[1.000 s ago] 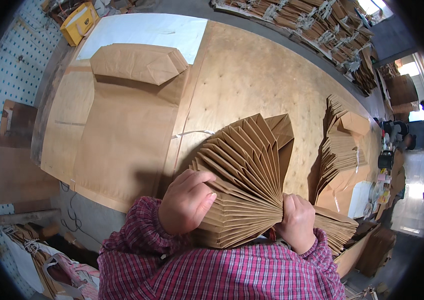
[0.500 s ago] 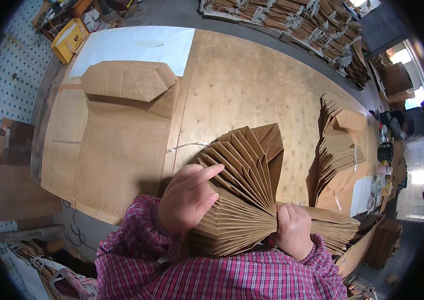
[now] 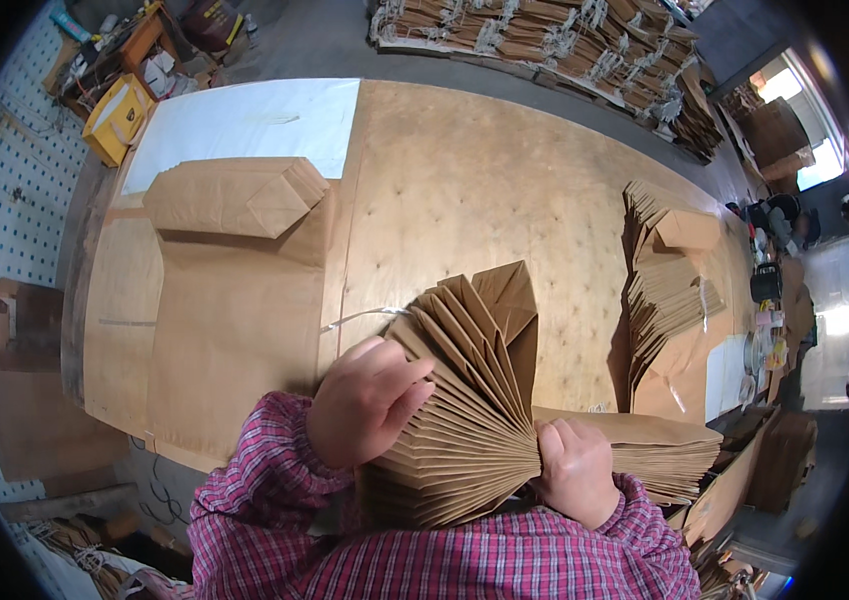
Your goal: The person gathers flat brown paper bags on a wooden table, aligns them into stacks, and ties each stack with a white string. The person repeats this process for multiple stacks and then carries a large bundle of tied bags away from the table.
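A thick bundle of brown paper bags (image 3: 455,440) is fanned out before my chest, its pleated edges spreading to the left. My right hand (image 3: 580,465) is closed around the narrow, gathered part of the bundle. Against the fanned edges, my left hand (image 3: 365,400) is curled, with thumb and index finger close together. Whether a bag edge lies between them is hidden. The far bags of the fan stand up, their folded bottoms (image 3: 510,300) showing. More of the bundle (image 3: 665,455) sticks out to the right past my right hand.
A neat stack of brown bags (image 3: 235,200) lies on the left of the wooden table (image 3: 435,170), near a white sheet (image 3: 245,125). Another fanned bag pile (image 3: 670,300) lies to the right. Tied bundles (image 3: 545,45) stand behind the table. A yellow box (image 3: 117,120) is at far left.
My left index finger, stretched out before, has curled in toward the thumb. Fewer bags stand in the upper part of the fan's left edge. The view has shifted slightly.
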{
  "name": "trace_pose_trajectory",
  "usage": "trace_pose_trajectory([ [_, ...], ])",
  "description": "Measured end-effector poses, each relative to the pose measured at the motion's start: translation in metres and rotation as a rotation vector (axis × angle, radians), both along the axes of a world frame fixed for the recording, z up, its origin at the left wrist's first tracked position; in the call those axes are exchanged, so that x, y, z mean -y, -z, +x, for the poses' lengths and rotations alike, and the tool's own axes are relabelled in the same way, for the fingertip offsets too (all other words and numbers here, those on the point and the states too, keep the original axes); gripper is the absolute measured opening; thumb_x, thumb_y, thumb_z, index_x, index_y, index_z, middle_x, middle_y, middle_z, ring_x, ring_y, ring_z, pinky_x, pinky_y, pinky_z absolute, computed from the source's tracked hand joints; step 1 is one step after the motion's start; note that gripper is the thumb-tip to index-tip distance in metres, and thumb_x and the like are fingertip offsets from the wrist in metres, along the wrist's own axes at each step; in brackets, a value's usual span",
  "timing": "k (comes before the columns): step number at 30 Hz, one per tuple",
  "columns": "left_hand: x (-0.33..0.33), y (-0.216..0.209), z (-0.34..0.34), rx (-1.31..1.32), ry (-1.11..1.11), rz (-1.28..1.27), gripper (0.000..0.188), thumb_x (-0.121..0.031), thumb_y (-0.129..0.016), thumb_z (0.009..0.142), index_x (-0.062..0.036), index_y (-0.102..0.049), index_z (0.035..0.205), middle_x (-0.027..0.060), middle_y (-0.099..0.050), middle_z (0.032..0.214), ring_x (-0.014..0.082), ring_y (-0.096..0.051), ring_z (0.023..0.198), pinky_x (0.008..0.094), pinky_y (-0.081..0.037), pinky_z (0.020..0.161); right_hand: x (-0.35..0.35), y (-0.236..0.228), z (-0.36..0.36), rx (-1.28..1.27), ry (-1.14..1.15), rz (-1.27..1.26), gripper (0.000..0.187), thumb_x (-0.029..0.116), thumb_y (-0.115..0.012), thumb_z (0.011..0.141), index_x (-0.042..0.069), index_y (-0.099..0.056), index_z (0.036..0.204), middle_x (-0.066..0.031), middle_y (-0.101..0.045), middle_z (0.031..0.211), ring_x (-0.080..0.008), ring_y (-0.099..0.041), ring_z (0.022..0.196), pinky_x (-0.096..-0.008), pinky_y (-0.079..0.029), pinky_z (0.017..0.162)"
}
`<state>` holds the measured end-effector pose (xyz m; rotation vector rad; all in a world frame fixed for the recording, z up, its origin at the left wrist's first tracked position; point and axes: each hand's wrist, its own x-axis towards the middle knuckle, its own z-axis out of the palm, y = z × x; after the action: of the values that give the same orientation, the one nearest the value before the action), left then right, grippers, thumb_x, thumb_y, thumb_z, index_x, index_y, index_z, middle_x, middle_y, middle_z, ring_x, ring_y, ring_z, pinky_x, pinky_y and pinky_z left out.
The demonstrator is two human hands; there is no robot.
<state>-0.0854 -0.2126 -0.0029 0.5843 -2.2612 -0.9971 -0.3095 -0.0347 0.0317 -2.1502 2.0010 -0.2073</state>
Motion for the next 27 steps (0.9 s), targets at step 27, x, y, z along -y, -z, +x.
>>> trace_pose_trajectory([
  [27,0.03,-0.011,-0.04,0.03,0.089,-0.08,0.039,-0.032,-0.076,0.08,0.0014,-0.068,0.097,0.0217,-0.06,0.112,0.0409,-0.055,0.109,0.0507,-0.043,0.095,-0.002,-0.001,-0.006,0.005,-0.048,-0.024,0.03,0.01,-0.063,0.069,0.003,-0.061,0.099,-0.0065,-0.057,0.074,-0.0233,-0.059,0.066,-0.0357,-0.048,0.057],
])
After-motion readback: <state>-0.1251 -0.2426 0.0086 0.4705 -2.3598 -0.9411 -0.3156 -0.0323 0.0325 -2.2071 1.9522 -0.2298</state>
